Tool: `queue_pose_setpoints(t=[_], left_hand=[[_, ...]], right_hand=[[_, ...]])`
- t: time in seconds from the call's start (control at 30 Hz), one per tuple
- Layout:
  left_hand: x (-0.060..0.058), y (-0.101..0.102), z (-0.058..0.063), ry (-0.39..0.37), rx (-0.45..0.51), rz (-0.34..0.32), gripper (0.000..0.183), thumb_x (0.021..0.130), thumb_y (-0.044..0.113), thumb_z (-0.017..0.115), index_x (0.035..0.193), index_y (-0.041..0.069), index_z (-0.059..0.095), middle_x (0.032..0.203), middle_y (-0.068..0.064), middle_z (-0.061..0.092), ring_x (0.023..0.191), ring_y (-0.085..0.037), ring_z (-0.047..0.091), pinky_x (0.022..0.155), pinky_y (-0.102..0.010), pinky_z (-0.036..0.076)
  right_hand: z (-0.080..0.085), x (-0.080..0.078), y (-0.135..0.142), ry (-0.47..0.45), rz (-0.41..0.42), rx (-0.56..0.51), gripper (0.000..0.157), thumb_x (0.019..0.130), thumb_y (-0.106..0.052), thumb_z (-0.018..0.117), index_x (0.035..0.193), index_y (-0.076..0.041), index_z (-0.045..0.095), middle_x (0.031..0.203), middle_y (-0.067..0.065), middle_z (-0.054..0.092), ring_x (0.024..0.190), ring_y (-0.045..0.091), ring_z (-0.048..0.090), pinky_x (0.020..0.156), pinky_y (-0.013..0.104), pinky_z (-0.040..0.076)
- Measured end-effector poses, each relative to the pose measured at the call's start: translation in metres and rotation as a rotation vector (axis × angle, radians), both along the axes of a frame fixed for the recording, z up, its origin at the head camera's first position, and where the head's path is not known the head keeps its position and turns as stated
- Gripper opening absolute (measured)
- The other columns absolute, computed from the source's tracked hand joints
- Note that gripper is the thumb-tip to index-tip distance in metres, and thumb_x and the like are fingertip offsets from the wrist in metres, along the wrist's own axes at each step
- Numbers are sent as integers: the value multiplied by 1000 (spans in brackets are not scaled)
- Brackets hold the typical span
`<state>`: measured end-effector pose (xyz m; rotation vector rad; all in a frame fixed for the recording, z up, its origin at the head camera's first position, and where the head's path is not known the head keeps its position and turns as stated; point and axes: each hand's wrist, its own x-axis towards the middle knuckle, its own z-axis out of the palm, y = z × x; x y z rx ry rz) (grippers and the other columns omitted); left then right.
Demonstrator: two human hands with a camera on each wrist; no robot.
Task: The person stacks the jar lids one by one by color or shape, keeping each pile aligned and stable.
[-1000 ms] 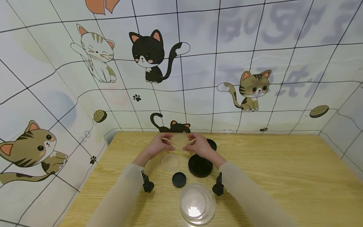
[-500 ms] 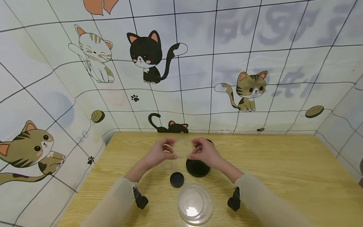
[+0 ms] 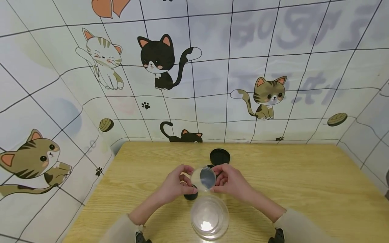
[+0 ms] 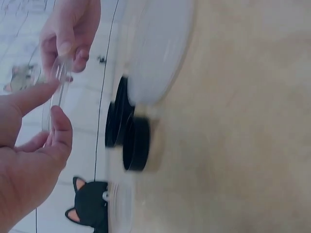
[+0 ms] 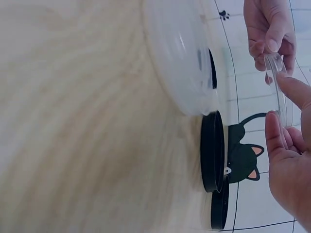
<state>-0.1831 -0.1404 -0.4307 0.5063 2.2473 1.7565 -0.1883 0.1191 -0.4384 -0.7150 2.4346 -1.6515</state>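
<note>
Both hands hold a clear shallow round dish raised over the table, its rim between them. My left hand pinches the left side with thumb and fingers; my right hand pinches the right side. Seen from the left wrist, the dish stands nearly edge-on. A small black round lid lies under the left fingertips, partly covered in the head view. Nearer my body sits a stack of clear round dishes. One larger black lid is mostly hidden behind the held dish and right hand in the head view.
Another black lid lies near the back of the wooden table. One more clear round piece stands on the tabletop in the left wrist view. A cat-printed cloth hangs behind and at the sides.
Both hands have brought the clear dish from the table's back toward my body and lowered it in view. The rear black lid is now uncovered, while the front stack has stayed put.
</note>
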Motion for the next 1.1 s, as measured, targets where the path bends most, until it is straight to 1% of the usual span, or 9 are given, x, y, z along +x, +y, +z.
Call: queue_pose_setpoints(t=[0.17, 0.23, 0.4, 0.53, 0.6, 0.7, 0.83, 1.0, 1.1], left_hand=[[22, 7, -2, 32, -27, 29, 65, 76, -7, 86, 132, -7, 51, 122, -20, 50, 81, -16, 62, 67, -22, 54], [30, 8, -4, 34, -36, 37, 67, 76, -6, 86, 133, -7, 51, 122, -20, 50, 79, -15, 62, 66, -22, 54], [47, 7, -11, 18, -76, 22, 69, 76, -4, 86, 135, -7, 50, 120, -20, 50, 78, -14, 63, 65, -22, 54], [57, 6, -18, 4, -75, 12, 68, 75, -5, 86, 133, -6, 51, 119, -18, 50, 78, -14, 63, 65, -22, 54], [61, 6, -21, -6, -71, 9, 67, 73, -6, 87, 131, -6, 52, 117, -17, 50, 77, -13, 62, 65, -22, 54], [67, 5, -24, -11, -96, 0, 68, 72, -4, 89, 129, -4, 54, 115, -14, 51, 76, -12, 61, 64, -22, 54], [72, 4, -27, 4, -131, -18, 69, 70, -1, 91, 129, -3, 54, 112, -10, 51, 74, -9, 60, 64, -22, 54], [74, 4, -30, 45, -150, -33, 71, 69, 1, 91, 129, -4, 54, 113, -8, 50, 75, -6, 59, 67, -22, 54], [73, 4, -32, 53, -165, -44, 70, 70, 1, 91, 129, -4, 54, 114, -8, 50, 74, -5, 58, 68, -21, 53]], right_hand=[[-5, 16, 4, 27, 13, 9, 60, 75, -5, 91, 123, 8, 58, 100, 11, 61, 78, 12, 63, 68, 26, 55], [-8, 21, 5, 28, 27, 0, 59, 75, -4, 91, 123, 7, 58, 102, 12, 60, 78, 12, 62, 69, 25, 54], [-14, 33, 7, 13, 82, 0, 58, 76, -4, 91, 122, 7, 58, 106, 18, 58, 77, 10, 62, 69, 25, 55], [-19, 41, 7, 6, 112, 10, 57, 76, -5, 91, 120, 8, 58, 107, 16, 57, 77, 9, 62, 69, 25, 55], [-21, 45, 8, -10, 121, 12, 57, 76, -6, 91, 120, 7, 58, 107, 14, 57, 78, 9, 62, 69, 25, 55], [-23, 51, 8, -53, 134, 16, 56, 76, -8, 91, 120, 5, 59, 106, 10, 57, 77, 8, 62, 67, 24, 54], [-26, 57, 8, -65, 161, 18, 57, 75, -8, 92, 121, 4, 60, 105, 5, 56, 74, 7, 60, 64, 24, 53], [-29, 59, 7, -50, 175, 20, 59, 75, -7, 92, 123, 4, 60, 106, 5, 55, 72, 6, 59, 62, 23, 53], [-31, 58, 7, -59, 184, 39, 59, 76, -8, 92, 125, 3, 60, 107, 4, 53, 73, 5, 58, 62, 22, 52]])
